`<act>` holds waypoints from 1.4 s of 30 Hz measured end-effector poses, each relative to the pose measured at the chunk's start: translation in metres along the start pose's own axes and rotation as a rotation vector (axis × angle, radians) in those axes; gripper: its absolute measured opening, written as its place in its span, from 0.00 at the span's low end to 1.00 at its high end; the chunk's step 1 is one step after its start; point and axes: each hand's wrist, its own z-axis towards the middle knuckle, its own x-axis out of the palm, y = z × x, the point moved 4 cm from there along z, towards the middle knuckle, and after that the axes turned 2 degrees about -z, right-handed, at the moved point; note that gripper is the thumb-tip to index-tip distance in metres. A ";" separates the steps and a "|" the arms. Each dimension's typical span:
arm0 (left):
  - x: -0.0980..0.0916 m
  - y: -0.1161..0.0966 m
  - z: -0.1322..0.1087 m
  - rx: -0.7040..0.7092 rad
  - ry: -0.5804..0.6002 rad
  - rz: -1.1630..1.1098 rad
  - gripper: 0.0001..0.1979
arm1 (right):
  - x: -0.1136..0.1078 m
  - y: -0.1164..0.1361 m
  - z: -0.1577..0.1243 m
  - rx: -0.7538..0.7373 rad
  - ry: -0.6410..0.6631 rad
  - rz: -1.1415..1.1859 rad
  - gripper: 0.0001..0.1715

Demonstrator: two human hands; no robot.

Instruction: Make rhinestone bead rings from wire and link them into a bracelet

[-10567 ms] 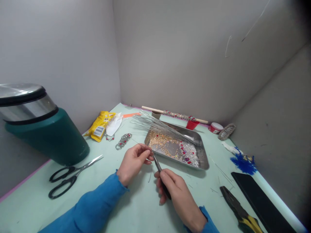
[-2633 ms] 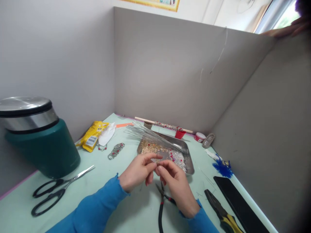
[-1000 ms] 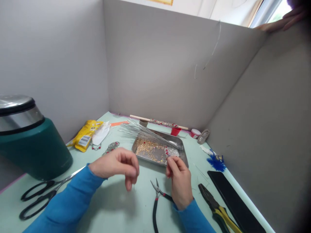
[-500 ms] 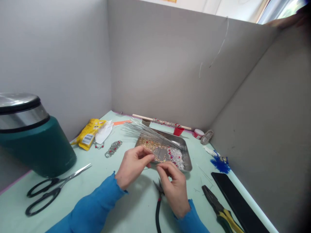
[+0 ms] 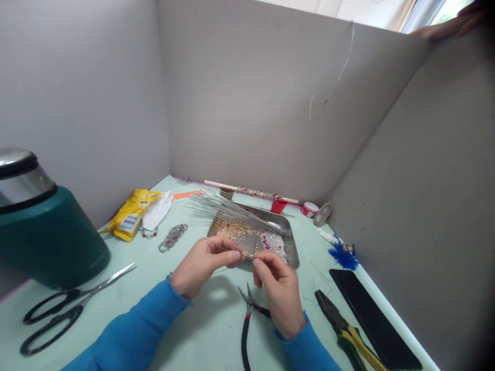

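Note:
Both hands are raised in front of the metal tray (image 5: 294,252), fingertips a short way apart. My left hand (image 5: 211,263) is closed in a pinch on a thin wire, too fine to follow along its length. My right hand (image 5: 280,288) pinches too, and a short stretch of thin wire (image 5: 253,246) stands up from its fingertips. Behind the fingers, the tray bears gold beads (image 5: 232,233), clear beads (image 5: 275,245) and a few red ones. A bundle of silvery wires (image 5: 228,210) lies across it. Under my right hand, small pliers (image 5: 246,319) with black handles lie with jaws apart.
Black-handled scissors (image 5: 73,306) and a green flask (image 5: 62,237) stand left, near a yellow packet (image 5: 131,216) and beaded wirework (image 5: 172,238). Right are yellow-green pliers (image 5: 340,324), a black bar (image 5: 371,314) and blue tassel (image 5: 343,256). Another person's hand (image 5: 444,28) rests on the grey partition (image 5: 251,103).
The view has shifted a little, so things sit further left. My fingertips have parted slightly, and more of the small pliers shows beneath my right hand.

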 end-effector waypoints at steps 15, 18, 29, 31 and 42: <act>0.015 -0.027 -0.015 0.525 -0.112 0.840 0.11 | 0.004 0.002 -0.002 0.015 -0.002 -0.067 0.08; 0.021 -0.018 -0.013 0.425 -0.080 0.770 0.11 | 0.005 0.000 -0.003 0.020 -0.001 -0.084 0.07; 0.011 0.006 -0.005 -0.107 -0.042 0.202 0.08 | 0.002 -0.006 -0.004 0.087 -0.029 -0.106 0.11; 0.010 0.007 -0.004 -0.123 -0.019 0.162 0.09 | 0.001 -0.006 -0.003 0.075 -0.008 -0.089 0.11; 0.018 0.002 -0.007 -0.086 -0.034 0.238 0.09 | 0.004 -0.002 -0.005 0.014 -0.058 -0.141 0.06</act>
